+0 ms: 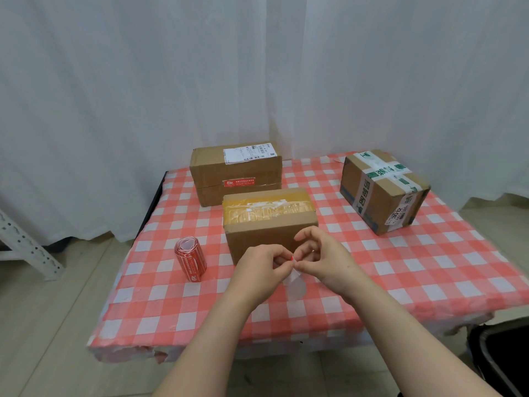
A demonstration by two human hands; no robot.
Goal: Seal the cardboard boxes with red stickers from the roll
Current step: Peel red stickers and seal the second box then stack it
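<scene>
One red sticker (292, 258) between left hand (257, 267) and right hand (323, 260).

White curtains (257, 67) hang in soft folds across the whole back wall, evenly lit by diffuse light. A table (429, 267) draped in a red-and-white checked cloth stands on pale wood-look flooring (57, 325). A white perforated metal frame (25, 247) leans in at left; a dark bin (503, 362) sits at lower right.
</scene>
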